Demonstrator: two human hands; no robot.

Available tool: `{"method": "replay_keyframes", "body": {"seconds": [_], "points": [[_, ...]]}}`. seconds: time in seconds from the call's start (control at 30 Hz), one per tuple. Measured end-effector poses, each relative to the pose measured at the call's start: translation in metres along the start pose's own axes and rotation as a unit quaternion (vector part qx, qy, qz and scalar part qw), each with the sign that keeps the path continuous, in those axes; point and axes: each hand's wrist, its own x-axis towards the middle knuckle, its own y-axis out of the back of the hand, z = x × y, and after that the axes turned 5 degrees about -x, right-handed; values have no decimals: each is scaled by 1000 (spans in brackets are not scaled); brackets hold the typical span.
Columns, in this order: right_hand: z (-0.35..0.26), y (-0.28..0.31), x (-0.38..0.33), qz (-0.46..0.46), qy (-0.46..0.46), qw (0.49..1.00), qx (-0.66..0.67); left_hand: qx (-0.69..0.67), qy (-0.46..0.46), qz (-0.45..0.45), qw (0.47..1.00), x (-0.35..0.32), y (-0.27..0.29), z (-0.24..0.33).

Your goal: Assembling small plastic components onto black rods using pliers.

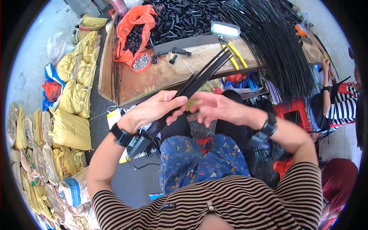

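Observation:
My left hand [165, 108] is closed around a bundle of thin black rods [199, 79], which slants from beside my left wrist up towards the bench. The rods' far ends reach the bench edge, by a yellow-handled pair of pliers [238, 56]. Close to the bundle's right side is my right hand [219, 107], fingers bent and apart, with nothing visible in them. Whether its fingertips touch the rods I cannot tell. Both wrists wear dark bands. A blue patterned apron [203, 159] covers my lap below the hands.
Black plastic parts [180, 17] are heaped on the wooden bench [132, 84], beside an orange bag [143, 19], a red dish of metal bits [140, 62] and a clear box [225, 29]. A large sheaf of black rods [280, 50] hangs rightward. Yellow sacks [71, 128] line the left; another person's arm [326, 88] shows right.

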Motion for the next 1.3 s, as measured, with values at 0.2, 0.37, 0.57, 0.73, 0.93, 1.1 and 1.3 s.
{"method": "replay_keyframes", "body": {"seconds": [0.2, 0.37, 0.57, 0.73, 0.93, 1.1, 1.3], "points": [[-6, -17, 44, 310, 43, 949, 34, 38, -33, -10, 999, 31, -3, 17], [-23, -5, 48, 410, 196, 891, -23, 152, -123, -61, 979, 39, -16, 38], [-93, 62, 5, 520, 328, 789, -6, 331, -169, 78, 925, 0, -3, 116], [-122, 107, -39, 513, 371, 770, -79, 276, -336, 212, 875, -4, 5, 127], [-91, 71, 1, 328, 139, 785, -506, 254, -306, 278, 874, 43, 8, 120], [-24, 13, 77, 143, 72, 954, -254, 138, -264, 173, 939, 52, 13, 92], [-6, -4, 79, 75, 131, 973, -173, -126, -228, 156, 953, 43, 1, 69]]}}
